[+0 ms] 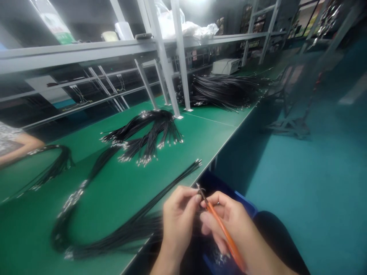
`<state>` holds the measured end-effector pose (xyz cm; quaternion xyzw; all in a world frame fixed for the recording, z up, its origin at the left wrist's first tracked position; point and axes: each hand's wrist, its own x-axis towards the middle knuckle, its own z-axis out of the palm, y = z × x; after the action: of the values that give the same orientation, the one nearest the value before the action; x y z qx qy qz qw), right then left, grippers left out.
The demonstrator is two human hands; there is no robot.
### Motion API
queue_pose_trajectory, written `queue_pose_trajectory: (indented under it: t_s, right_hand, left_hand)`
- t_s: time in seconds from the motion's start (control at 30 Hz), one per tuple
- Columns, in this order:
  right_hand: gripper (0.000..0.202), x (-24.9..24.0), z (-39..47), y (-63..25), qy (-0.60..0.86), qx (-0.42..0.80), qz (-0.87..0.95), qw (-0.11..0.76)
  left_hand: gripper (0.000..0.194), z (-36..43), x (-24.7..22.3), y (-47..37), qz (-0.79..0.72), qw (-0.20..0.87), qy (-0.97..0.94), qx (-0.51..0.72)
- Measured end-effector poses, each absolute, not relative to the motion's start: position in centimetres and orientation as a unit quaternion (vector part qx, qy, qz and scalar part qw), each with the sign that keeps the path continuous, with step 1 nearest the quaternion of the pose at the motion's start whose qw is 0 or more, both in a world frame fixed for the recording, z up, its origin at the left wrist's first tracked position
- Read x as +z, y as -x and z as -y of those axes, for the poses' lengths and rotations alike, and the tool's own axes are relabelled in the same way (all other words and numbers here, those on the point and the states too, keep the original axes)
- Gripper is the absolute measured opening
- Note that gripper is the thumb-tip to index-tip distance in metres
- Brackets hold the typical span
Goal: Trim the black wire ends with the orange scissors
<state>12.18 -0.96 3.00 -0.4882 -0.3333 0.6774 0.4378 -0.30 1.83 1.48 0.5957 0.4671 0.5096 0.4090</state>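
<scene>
Orange-handled cutting pliers point(222, 225) sit in my right hand point(229, 219), their dark jaws pointing up and to the left. Pinched between the thumb and forefinger of my left hand point(180, 217) is a small cable end, right at the plier jaws; its exact shape is too small to make out. Both hands are over the table's front edge, nearly touching. Beside my left hand a long bundle of black cables point(114, 238) curves over the green tabletop. Some of its strands point(177, 177) reach toward the edge with bare silvery tips.
Another cable bundle point(149, 133) lies mid-table, and a larger pile point(223, 89) is beyond the shelf posts point(182, 57). At far left, a person's arm point(27, 145) rests near more cables point(57, 164). A blue bin point(246, 204) with small scraps sits below my hands.
</scene>
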Motion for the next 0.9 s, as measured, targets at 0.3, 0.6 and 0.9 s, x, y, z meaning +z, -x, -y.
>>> queue_pose_trajectory:
  t_s: [0.3, 0.6, 0.9]
  right_hand:
    - [0.022, 2.4, 1.8, -13.4, 0.449, 0.699, 0.361, 0.423]
    - [0.019, 2.5, 0.9, -13.2, 0.485, 0.694, 0.363, 0.390]
    - [0.020, 1.8, 0.9, -13.3, 0.502, 0.684, 0.371, 0.377]
  left_hand:
    - [0.001, -1.8, 1.2, 0.0, -0.494, 0.376, -0.585, 0.521]
    - [0.004, -1.9, 0.2, 0.1, -0.484, 0.335, -0.625, 0.513]
    - [0.005, -1.9, 0.1, -0.1, -0.492, 0.321, -0.632, 0.506]
